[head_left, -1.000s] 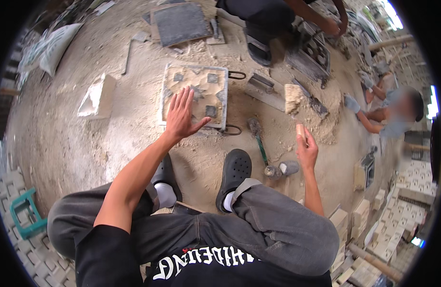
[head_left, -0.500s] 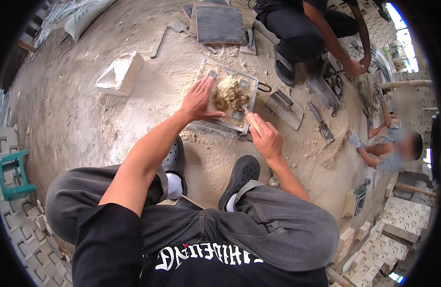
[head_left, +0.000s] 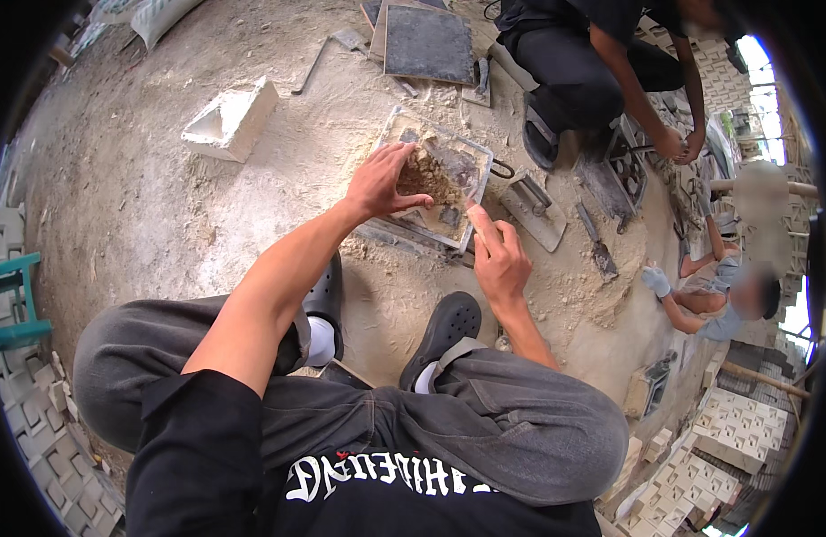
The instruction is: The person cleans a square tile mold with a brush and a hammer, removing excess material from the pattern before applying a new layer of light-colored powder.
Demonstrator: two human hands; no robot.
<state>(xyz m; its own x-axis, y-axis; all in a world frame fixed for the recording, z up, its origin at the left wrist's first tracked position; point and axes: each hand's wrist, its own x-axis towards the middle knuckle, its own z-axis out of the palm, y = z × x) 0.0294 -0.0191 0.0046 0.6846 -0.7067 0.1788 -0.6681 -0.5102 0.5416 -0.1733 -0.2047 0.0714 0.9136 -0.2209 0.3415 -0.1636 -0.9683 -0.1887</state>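
Observation:
A square metal mould frame [head_left: 456, 136] with a looped side handle lies on the ground before me, with crumbly tan sand mix [head_left: 423, 182] and dark grey patches inside it. My left hand [head_left: 384, 183] is open at its left side, fingers and thumb spread around the sand's edge. On the near right corner, my right hand [head_left: 502, 258] is closed around the handle of a small trowel [head_left: 471, 202]. Most of the handle is hidden in my fist, and the trowel's blade is blurred against the mix.
A flat float [head_left: 534, 213] and a dirty trowel-like tool [head_left: 597, 243] lie to the right. Dark boards [head_left: 428, 45] are stacked beyond the frame, and a white hollow block [head_left: 231, 121] sits left. One person [head_left: 565, 72] crouches far right; another person [head_left: 731, 286] works farther right.
The sand heap is lower, and more of the dark surface shows at the frame's far right. The trowel has shifted within my right hand's reach; my left hand's fingers curve more around the sand.

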